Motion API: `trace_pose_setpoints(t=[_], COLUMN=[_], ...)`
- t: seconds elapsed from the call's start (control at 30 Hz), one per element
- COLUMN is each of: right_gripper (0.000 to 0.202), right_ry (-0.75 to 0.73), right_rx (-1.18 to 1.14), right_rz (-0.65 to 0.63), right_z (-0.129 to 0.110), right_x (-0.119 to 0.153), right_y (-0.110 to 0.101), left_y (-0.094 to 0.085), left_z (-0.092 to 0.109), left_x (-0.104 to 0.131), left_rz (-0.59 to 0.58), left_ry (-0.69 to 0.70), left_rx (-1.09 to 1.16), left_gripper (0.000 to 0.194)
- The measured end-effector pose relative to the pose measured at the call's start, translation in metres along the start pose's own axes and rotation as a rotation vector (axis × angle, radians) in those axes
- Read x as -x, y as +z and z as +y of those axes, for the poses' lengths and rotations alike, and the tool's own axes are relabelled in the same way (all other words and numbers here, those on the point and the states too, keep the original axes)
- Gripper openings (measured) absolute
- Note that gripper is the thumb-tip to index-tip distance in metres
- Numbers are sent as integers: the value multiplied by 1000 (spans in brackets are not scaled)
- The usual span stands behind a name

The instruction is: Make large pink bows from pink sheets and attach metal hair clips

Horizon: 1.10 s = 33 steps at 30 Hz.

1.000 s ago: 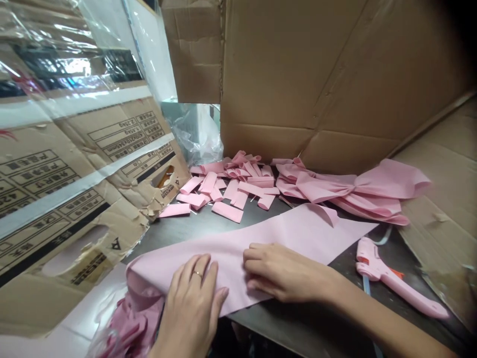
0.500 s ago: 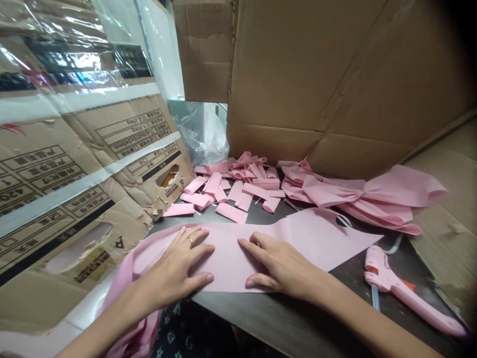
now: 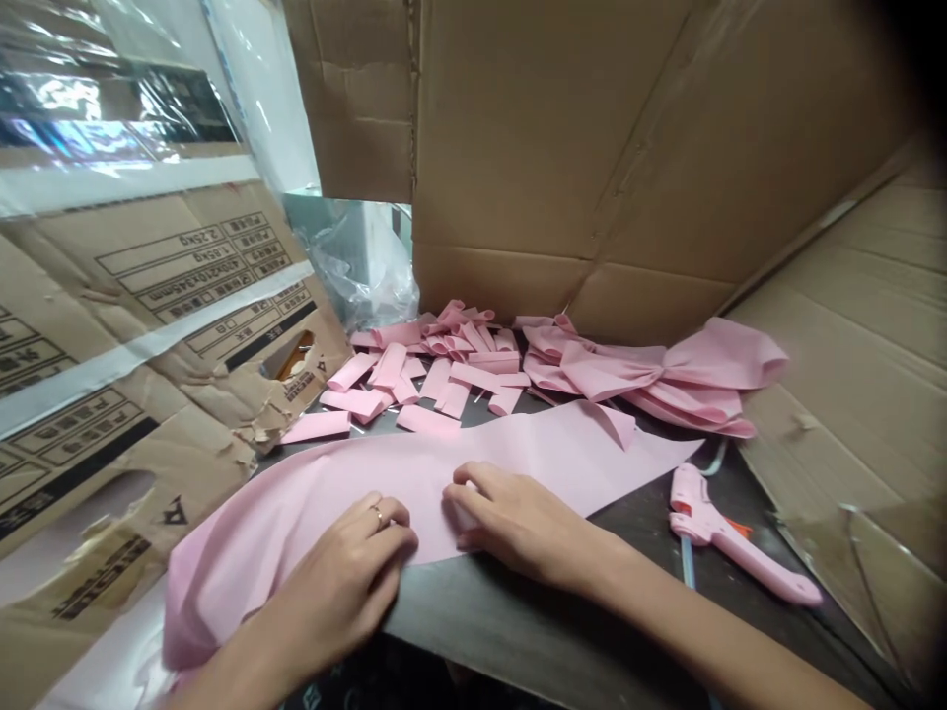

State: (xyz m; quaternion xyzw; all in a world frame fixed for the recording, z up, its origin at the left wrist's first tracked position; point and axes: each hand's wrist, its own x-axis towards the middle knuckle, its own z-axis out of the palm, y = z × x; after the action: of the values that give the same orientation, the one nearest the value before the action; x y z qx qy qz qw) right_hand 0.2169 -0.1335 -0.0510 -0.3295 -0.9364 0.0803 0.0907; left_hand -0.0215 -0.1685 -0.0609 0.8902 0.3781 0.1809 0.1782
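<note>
A long pink fabric sheet point(image 3: 533, 444) lies across the dark table, with a small curled flap near its pointed right end. Its left part is folded and slopes down past the table edge. My left hand point(image 3: 362, 562), wearing a ring, has its fingers drawn together on the sheet's front edge. Opposite it, my right hand point(image 3: 518, 518) is curled with fingertips and thumb pinching the fabric. A narrow gap separates the two hands. The fingertips of both are partly hidden.
Behind the sheet lie several small folded pink pieces point(image 3: 444, 380). A large gathered pink bow point(image 3: 651, 370) is at back right. A pink glue gun point(image 3: 710, 523) rests on the table point(image 3: 473, 611) at right. Cardboard walls point(image 3: 518, 148) stand behind and on both sides.
Both hands went from lying flat with spread fingers to curled fingers on the fabric. The sheet's left part has been drawn up and bunched. The view has shifted right.
</note>
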Motion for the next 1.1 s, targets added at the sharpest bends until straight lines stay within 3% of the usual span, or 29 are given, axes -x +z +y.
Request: trace_pose_setpoints(t=[0.17, 0.33, 0.7, 0.9, 1.1], right_gripper=[23, 18, 25, 19, 34], right_ry=[-124, -36, -32, 108, 388], right_rx=[-147, -340, -233, -69, 102], right_rz=[-14, -1, 72, 137, 180], right_z=[-3, -2, 3, 14, 36], right_x=[4, 5, -4, -2, 2], right_y=[7, 10, 7, 9, 9], left_y=[4, 5, 4, 4, 4], left_z=[0, -2, -25, -20, -19], left_x=[-5, -6, -5, -5, -5], left_rz=[17, 14, 135, 158, 138], left_ry=[-97, -124, -94, -131, -151], left_rx=[41, 2, -75, -115, -111], left_gripper=[9, 12, 12, 15, 19])
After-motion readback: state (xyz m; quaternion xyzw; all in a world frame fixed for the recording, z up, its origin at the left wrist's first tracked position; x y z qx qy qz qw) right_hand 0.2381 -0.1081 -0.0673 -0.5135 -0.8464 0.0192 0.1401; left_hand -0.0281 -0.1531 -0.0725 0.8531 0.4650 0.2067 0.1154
